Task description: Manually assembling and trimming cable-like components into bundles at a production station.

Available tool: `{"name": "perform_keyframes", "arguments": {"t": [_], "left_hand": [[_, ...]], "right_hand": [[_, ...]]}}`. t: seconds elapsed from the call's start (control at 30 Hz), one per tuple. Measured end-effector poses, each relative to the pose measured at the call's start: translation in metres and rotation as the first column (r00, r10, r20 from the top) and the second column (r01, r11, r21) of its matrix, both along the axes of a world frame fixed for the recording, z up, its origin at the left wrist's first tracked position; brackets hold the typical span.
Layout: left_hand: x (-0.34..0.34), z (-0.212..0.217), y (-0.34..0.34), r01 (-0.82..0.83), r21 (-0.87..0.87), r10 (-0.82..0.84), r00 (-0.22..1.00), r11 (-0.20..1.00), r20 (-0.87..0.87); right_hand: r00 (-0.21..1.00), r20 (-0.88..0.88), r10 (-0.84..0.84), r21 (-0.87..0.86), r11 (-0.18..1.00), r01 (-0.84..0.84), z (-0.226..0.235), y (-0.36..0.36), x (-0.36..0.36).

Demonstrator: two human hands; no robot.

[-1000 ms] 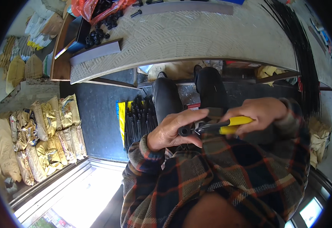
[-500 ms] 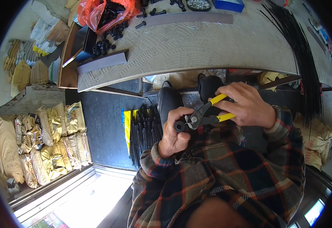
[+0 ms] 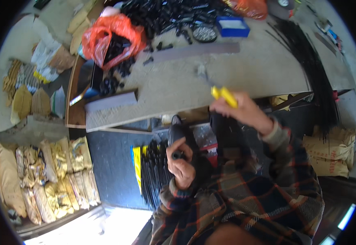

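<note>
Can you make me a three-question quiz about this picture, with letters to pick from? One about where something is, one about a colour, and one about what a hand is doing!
1. Where does the orange plastic bag lie?
A. on the workbench
B. on the person's lap
C. on the sacks

2. What colour are the handles of the pliers?
A. red
B. yellow
C. green

3. What is the left hand doing?
A. lying flat and open
B. pinching a small dark part
C. holding the blue box

Answers:
1. A: it sits at the workbench's far left corner.
2. B: bright yellow shows above the right hand.
3. B: its fingers close round the part.
</note>
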State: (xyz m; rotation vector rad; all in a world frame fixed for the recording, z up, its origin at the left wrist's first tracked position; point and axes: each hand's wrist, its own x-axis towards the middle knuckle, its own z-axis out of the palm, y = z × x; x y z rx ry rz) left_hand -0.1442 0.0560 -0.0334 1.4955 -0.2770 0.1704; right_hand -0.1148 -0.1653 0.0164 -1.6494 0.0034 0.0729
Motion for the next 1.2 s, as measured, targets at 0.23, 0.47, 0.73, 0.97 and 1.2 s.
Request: {"name": "perform_keyframes", "arguments": {"t": [0.23, 0.47, 0.73, 0.97, 1.2], "left_hand": [[-0.001, 0.004, -0.008, 0.131, 0.069, -0.132, 0.991, 0.989, 0.024], [0.011, 0.003, -0.003, 0.162, -0.021, -0.162, 0.985, 0.987, -0.053], [0.012, 0.003, -0.001, 0.204, -0.031, -0.205, 0.978, 0.978, -0.046], [0.011, 0.000, 0.001, 0.208, -0.055, -0.210, 0.978, 0.977, -0.023], [0.007, 0.003, 0.004, 0.203, -0.058, -0.205, 0.978, 0.977, -0.027]], "right_hand": [[0.831, 0.484, -0.275, -0.788, 0.276, 0.551, 0.006, -0.080, 0.162], [0.881, 0.462, -0.104, -0.882, 0.052, 0.468, -0.014, -0.090, 0.204], [0.875, 0.481, -0.052, -0.873, 0.062, 0.483, -0.009, -0.087, 0.208], [0.905, 0.423, -0.036, -0.902, 0.076, 0.425, -0.013, -0.083, 0.214], [0.901, 0.431, -0.048, -0.895, 0.103, 0.433, -0.010, -0.078, 0.216]]}}
